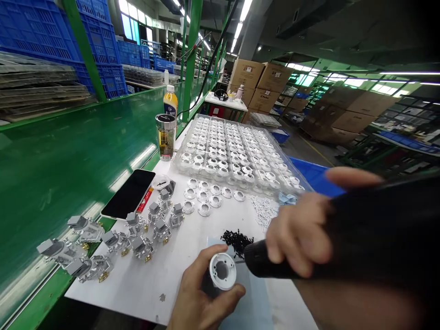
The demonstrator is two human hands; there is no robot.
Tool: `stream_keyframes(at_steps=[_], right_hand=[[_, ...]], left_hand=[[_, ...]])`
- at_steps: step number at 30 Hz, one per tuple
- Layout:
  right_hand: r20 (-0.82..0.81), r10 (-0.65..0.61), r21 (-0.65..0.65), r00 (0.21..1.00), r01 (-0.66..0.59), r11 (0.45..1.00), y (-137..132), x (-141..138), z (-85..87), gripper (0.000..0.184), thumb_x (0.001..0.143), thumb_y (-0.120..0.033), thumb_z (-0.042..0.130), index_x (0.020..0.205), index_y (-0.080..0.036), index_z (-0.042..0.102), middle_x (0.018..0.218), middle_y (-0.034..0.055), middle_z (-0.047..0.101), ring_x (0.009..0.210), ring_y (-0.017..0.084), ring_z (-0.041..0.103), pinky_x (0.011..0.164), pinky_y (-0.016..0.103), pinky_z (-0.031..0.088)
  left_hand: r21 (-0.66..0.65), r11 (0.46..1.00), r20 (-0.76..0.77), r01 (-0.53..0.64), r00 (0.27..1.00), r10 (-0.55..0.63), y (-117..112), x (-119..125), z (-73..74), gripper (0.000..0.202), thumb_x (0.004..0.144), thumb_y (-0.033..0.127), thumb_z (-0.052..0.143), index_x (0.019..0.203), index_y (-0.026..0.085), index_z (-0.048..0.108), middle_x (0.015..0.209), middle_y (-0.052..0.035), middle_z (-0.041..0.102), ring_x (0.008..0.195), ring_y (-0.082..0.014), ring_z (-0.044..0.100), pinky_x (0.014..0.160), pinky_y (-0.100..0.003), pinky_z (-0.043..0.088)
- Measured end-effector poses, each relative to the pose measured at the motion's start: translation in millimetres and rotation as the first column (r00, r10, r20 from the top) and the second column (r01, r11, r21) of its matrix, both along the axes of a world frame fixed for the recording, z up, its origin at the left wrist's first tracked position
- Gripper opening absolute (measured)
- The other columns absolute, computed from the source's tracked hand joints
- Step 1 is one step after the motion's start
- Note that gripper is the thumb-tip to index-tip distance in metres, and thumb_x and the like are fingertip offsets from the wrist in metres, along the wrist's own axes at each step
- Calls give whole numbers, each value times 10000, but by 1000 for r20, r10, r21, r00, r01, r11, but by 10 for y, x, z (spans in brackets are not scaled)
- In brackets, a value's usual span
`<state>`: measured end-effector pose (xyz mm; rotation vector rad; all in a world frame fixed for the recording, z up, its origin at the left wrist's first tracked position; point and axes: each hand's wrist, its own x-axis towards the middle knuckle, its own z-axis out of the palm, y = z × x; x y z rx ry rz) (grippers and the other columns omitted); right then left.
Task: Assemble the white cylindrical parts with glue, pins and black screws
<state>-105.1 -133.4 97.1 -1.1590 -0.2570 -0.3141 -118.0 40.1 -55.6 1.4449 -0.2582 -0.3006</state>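
Note:
My left hand [195, 293] holds a small round white plastic housing [222, 271] between thumb and fingers, its open hollow face turned up toward me. In my right hand [302, 229] is a black electric screwdriver [257, 259], held nearly level. Its thin bit reaches to the right edge of the housing; whether it touches a screw I cannot tell. Just behind the housing lies a heap of small black screws [237, 240] on a light blue sheet [254, 298]. Farther back sits a pile of small white pins [264, 211]. My right forearm is blurred.
Grey-topped mechanisms with brass terminals [137, 245] stand at left, near a phone [129, 195] and red lighter [145, 200]. White ring covers [203, 196] lie before a clear tray [192, 172] of similar parts. A tumbler [166, 140] and bottle [170, 98] stand beside the green conveyor [68, 151].

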Motion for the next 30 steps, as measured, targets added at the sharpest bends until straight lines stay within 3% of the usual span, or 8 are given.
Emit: stream_keyframes(at_steps=[2,5,7,10,13,16,24,30], right_hand=[[52,-55,-43,997,57,997,-82,-24,-55,399,860,-555,814,1206,-361,764,595,26,626,491,261,583,492,425,539],[-33,-175,-61,984,173,983,-27,-28,-234,592,786,-748,766,1161,-291,769,653,53,654,536,250,588,516,398,519],[-64,-215,-59,975,211,976,51,5,-405,629,782,-772,727,1141,-256,760,663,54,658,529,230,567,524,376,499],[-2,-194,-87,981,193,977,86,87,-653,580,825,-711,697,1160,-239,733,663,50,658,526,230,559,547,391,508],[29,-198,-122,980,200,972,37,149,-786,611,844,-739,667,1175,-226,710,655,47,657,515,234,555,531,393,509],[13,-196,-125,980,197,973,3,147,-763,617,842,-745,673,1165,-221,710,649,43,652,507,227,550,524,385,510],[-34,-158,-13,987,157,987,46,4,-424,654,812,-799,705,1176,-256,741,656,37,656,526,200,566,546,348,530],[-45,-142,45,989,144,989,81,8,-343,626,780,-765,737,1143,-257,773,641,40,656,517,198,570,532,346,529]], left_hand=[[10,1000,-43,-15,999,15,26,-1,-3,639,815,355,839,1402,247,612,1120,-51,770,1052,-258,709,978,-340,515],[36,999,-34,-16,999,17,33,6,-7,708,855,274,768,1513,259,504,1129,-33,778,1087,-241,713,982,-329,521],[64,998,-2,1,1000,-1,26,20,6,571,860,242,731,1413,254,589,1123,-27,782,1023,-228,725,918,-309,537],[106,994,2,22,1000,-22,17,55,56,228,878,300,730,1094,225,729,1013,-27,788,883,-220,714,774,-281,540],[168,986,-21,-13,1000,17,11,85,107,155,882,358,754,931,213,738,831,-7,761,752,-198,660,670,-260,502],[215,975,2,-55,998,56,0,90,116,121,864,334,765,893,219,737,773,7,758,691,-186,639,622,-250,472],[176,984,125,-19,992,-4,-109,103,61,185,853,159,708,1000,255,767,985,-15,799,825,-207,740,742,-282,529],[199,980,86,5,996,-23,-150,126,99,120,832,121,670,871,232,693,805,10,785,707,-184,700,635,-247,487]])
